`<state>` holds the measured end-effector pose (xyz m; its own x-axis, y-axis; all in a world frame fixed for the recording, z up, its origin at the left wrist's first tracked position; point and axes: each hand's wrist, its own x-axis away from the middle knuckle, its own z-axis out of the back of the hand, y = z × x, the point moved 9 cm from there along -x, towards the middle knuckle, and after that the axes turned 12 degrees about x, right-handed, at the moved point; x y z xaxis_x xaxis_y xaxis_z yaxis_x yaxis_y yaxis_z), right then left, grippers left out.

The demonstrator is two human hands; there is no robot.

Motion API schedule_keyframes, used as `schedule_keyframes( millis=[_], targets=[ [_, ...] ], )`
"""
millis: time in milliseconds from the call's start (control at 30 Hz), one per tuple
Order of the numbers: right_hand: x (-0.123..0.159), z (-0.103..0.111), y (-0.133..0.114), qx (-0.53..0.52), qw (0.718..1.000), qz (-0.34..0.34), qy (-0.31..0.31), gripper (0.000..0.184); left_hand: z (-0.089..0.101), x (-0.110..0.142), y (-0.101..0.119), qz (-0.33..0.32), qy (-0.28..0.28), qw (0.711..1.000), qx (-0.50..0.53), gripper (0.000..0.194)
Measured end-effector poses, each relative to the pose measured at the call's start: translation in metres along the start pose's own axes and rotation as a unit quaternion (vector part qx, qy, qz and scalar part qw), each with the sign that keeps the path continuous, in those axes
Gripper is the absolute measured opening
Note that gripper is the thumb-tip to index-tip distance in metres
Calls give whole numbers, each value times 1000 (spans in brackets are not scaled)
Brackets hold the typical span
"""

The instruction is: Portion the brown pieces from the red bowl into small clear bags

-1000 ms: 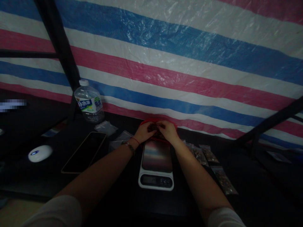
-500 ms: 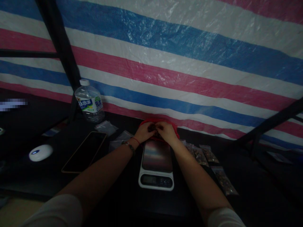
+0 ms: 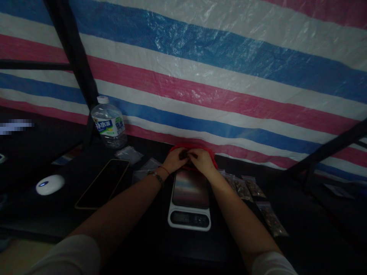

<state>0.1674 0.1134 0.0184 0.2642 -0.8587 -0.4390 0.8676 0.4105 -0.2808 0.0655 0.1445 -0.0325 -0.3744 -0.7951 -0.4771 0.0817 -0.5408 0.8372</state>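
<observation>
My left hand (image 3: 175, 163) and my right hand (image 3: 203, 161) meet over a red bag (image 3: 208, 152) at the back of the dark table. Their fingers are curled together around small dark brown pieces (image 3: 184, 154) at the bag's mouth. Just in front of the hands lies a white kitchen scale (image 3: 189, 199) with a bare shiny plate. A red string and a bracelet circle my left wrist.
Several small clear packets of brown bits (image 3: 252, 189) lie right of the scale, and empty clear packets (image 3: 129, 154) lie to its left. A phone (image 3: 102, 184), a water bottle (image 3: 109, 122) and a white mouse (image 3: 49, 184) sit at the left. A striped tarp (image 3: 218, 76) hangs behind.
Both hands stay at the red bag; the right hand's fingers have shifted slightly left toward the left hand. Nothing else has moved.
</observation>
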Motion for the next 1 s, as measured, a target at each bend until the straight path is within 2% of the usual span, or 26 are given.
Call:
schedule_keyframes(
  millis=[67, 133, 200, 267, 300, 367, 633, 833, 1000],
  targets=[
    [-1, 9, 5, 26, 999, -14, 19, 25, 3, 0, -1, -6, 14, 1000, -1, 34],
    [-1, 12, 11, 68, 997, -36, 1, 27, 7, -1, -2, -10, 37, 999, -16, 34],
    [2, -1, 13, 117, 989, -37, -88, 28, 11, -1, -2, -15, 59, 997, -38, 35],
    [10, -20, 16, 167, 967, -33, -191, 26, 13, -1, 1, -24, 73, 996, -55, 36],
    [14, -26, 18, 190, 955, -36, -224, 25, 14, -1, 2, -29, 75, 995, -59, 36],
    [18, -34, 22, 225, 941, -46, -248, 26, 14, -1, 4, -36, 75, 995, -56, 38],
    [14, -40, 26, 214, 943, -31, -251, 26, 8, 0, 4, -36, 49, 998, -26, 40],
    [7, -19, 29, 171, 970, -59, -165, 19, 7, -1, -1, -28, 43, 998, -20, 35],
    [4, -11, 30, 127, 982, -58, -127, 15, 4, -1, -6, -12, 30, 999, -19, 34]
  ],
)
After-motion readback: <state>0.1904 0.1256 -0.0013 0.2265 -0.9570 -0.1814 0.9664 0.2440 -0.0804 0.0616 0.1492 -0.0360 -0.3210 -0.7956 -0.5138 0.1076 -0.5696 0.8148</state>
